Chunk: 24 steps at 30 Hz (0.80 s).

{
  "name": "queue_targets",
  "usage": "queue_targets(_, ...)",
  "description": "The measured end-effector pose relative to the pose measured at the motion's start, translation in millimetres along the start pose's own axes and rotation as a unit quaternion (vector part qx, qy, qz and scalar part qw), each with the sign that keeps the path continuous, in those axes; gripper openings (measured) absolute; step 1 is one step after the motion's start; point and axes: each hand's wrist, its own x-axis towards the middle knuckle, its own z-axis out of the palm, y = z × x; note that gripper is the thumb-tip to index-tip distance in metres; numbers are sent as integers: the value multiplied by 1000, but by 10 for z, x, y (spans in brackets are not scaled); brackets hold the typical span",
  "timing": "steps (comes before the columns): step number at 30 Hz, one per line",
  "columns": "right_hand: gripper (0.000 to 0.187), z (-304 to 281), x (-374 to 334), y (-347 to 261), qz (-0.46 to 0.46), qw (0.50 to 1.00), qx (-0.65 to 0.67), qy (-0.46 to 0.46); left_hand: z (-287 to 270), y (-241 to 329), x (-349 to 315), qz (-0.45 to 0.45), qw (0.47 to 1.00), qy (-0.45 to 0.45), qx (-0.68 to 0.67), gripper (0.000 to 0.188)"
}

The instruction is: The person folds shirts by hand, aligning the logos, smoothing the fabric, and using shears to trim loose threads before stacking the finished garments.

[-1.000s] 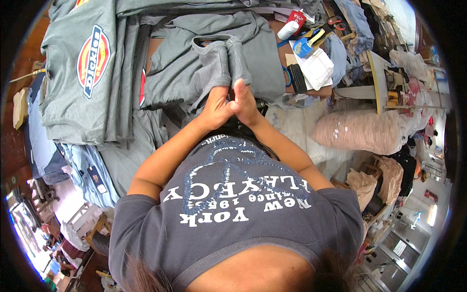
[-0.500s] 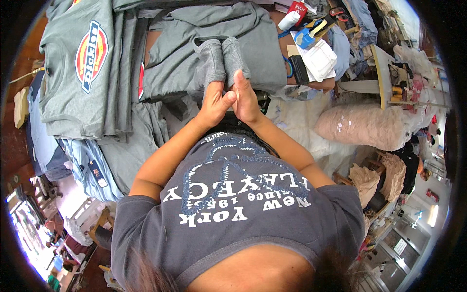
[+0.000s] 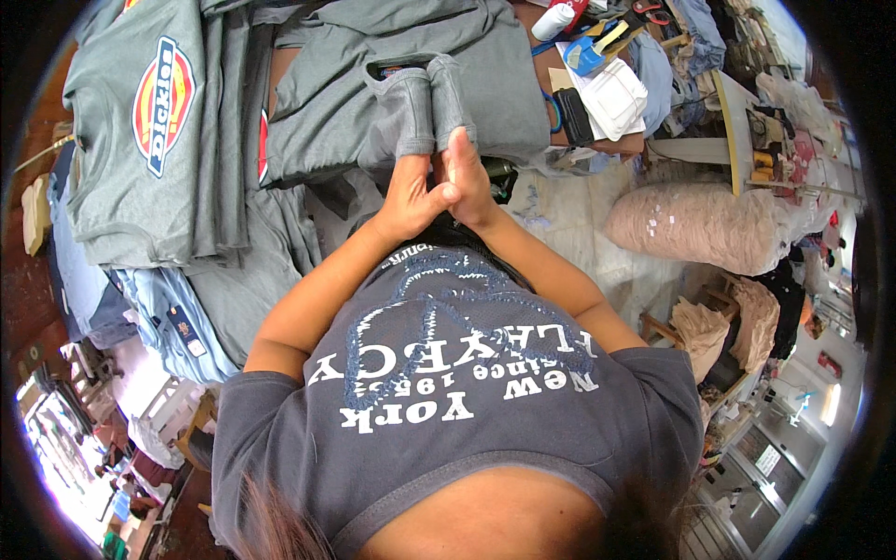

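Note:
My left hand (image 3: pixel 408 199) and my right hand (image 3: pixel 469 185) are close together in front of my chest, palms turned toward each other. Both thumbs show and point up or inward. The other fingers are covered by grey fabric of a T-shirt (image 3: pixel 408 117), whose two hemmed, tube-like folds sit over them. A small coloured label shows inside the left fold's opening. Whether the fingers pinch the cloth cannot be seen. Behind the folds, a wide grey garment (image 3: pixel 327 121) is spread over the brown table.
At the left lies a stack of grey T-shirts (image 3: pixel 103 168), the top one with a printed emblem. Light blue garments (image 3: pixel 177 317) hang below it. A white box (image 3: pixel 616 98), a blue tool (image 3: pixel 585 56) and a black case (image 3: pixel 572 117) lie at the table's right. A wrapped pinkish bundle (image 3: pixel 695 226) is farther right.
The view has shifted slightly, so the table things sit a little higher. My hands stay together under the cloth, and the left fold's opening now shows its label.

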Motion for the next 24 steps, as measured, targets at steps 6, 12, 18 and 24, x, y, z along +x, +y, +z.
queue_targets(6, 38, 87, 169, -287, -9, 991, 68, 112, -98, 13, 77, -43, 987, 99, -117, 67)
queue_targets(12, 39, 32, 73, -93, 62, 987, 119, 82, -54, 4, 57, -46, 991, 74, -98, 79)
queue_targets(18, 38, 64, -2, -45, 72, 995, 68, 16, -33, -7, 30, -24, 998, 12, -52, 87)
queue_targets(24, 43, 272, 40, -243, 55, 992, 109, 43, -34, 21, 36, -48, 998, -7, -34, 102)
